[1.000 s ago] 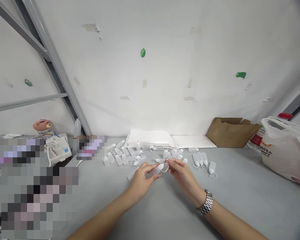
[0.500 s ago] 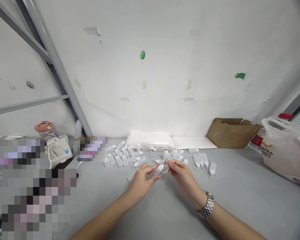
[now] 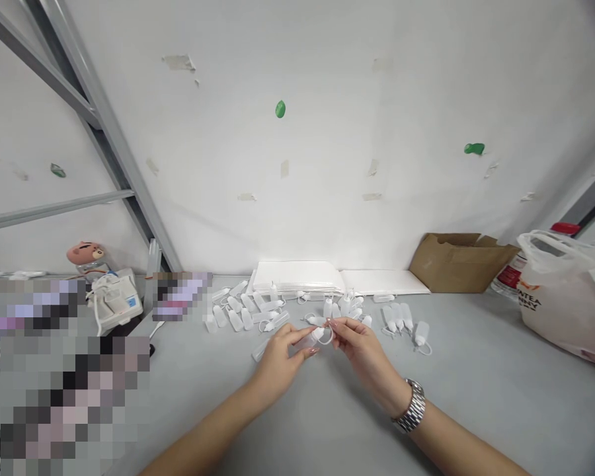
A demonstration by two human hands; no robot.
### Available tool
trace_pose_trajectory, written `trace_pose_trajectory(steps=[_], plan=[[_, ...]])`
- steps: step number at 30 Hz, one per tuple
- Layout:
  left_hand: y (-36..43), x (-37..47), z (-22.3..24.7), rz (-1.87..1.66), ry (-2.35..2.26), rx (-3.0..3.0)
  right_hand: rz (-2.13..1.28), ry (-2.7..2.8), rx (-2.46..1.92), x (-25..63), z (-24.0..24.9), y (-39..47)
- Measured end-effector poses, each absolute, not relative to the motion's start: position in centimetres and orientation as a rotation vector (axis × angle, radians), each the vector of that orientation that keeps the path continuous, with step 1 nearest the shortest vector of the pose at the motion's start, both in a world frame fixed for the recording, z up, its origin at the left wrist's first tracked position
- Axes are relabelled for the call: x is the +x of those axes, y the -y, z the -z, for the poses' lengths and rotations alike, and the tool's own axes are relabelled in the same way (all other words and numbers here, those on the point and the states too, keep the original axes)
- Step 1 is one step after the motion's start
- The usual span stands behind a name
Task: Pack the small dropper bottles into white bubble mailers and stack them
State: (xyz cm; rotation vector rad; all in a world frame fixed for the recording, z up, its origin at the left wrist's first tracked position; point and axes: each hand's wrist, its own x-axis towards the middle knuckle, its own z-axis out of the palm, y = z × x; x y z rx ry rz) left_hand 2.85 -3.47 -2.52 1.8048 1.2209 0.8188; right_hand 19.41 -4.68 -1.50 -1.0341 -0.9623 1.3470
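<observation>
Between both hands, over the middle of the grey table (image 3: 317,423), is a small translucent plastic bottle (image 3: 307,340) with a white cap and a looped strap. Around its body the thumb and fingers of my left hand (image 3: 280,360) are closed. The fingertips of my right hand (image 3: 357,340) pinch the cap's strap (image 3: 327,336) near the nozzle; the exact tip is too small to make out. Several similar bottles (image 3: 235,320) lie behind my left hand. To the right are several capped bottles (image 3: 398,317) in a row and a single one (image 3: 420,335) beside them.
White flat sheets (image 3: 297,276) are stacked against the back wall. An open cardboard box (image 3: 459,264) and a plastic bag (image 3: 565,297) stand at the right. A white power strip (image 3: 116,301) with cables and a pink bear-shaped item (image 3: 85,252) are at the left.
The camera view has shifted very slightly. Both hands keep the same hold on the bottle and its strap.
</observation>
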Motion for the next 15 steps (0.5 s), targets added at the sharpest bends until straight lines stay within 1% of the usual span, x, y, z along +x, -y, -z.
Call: trace_pose_trajectory(steps=[9, 15], plan=[[3.6, 2.64, 2.61, -0.785, -1.28, 1.892, -0.983, 1.346, -1.193, 19.91, 1.15, 4.51], [3.66, 2.54, 2.84, -0.749, -1.272, 1.944, -0.992, 1.411, -1.231, 19.98, 1.56, 4.48]])
